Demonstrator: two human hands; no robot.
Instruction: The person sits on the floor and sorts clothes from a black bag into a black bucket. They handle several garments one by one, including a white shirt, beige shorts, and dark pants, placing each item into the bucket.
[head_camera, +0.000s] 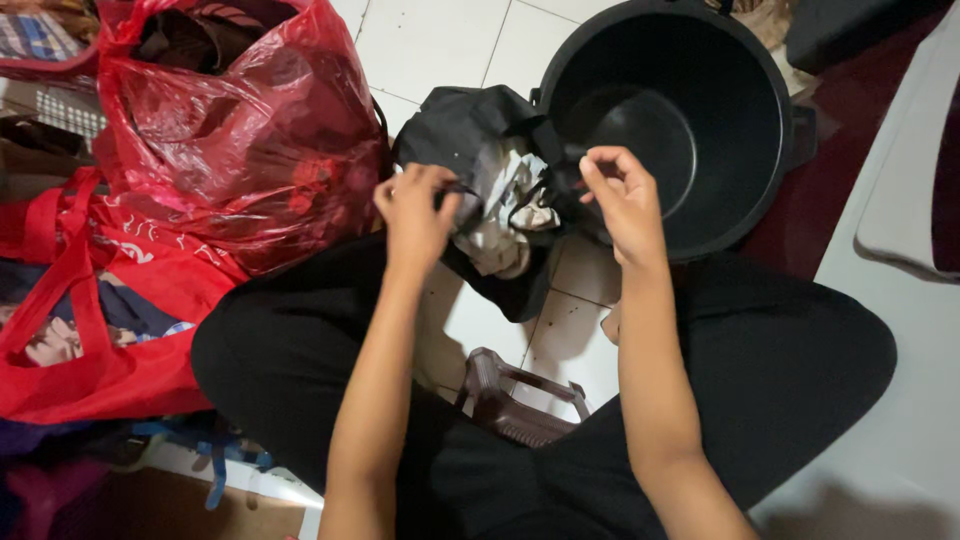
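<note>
Your left hand (415, 215) is clenched on one strap of the black bag (470, 135), and your right hand (622, 200) pinches the other strap between thumb and fingertips; both grips are closed on fabric. The bag lies on the white tiled floor (440, 45) between your knees, its mouth pulled apart, with crumpled grey-and-white cloth (505, 215) showing inside.

Hazards noted:

- The black bucket (670, 120) stands at 1 o'clock from the bag, and the bag's right edge appears to touch its rim. A sharp pull on the right strap could drag the bag against the bucket and shift or tip it.
- The right-hand pinch is light. If the strap slips, the mouth would likely fall shut over the cloth.
- The red plastic bag (240, 130) at 10 o'clock sits full and just beside your left hand; a wide elbow swing could knock it over.
- The brown plastic stool (515, 400) at 6 o'clock sits beneath you, close to your legs. Shifting weight forward may unsettle it.
- The red tote bag (90, 320) at 8 o'clock crowds your left knee.
</note>
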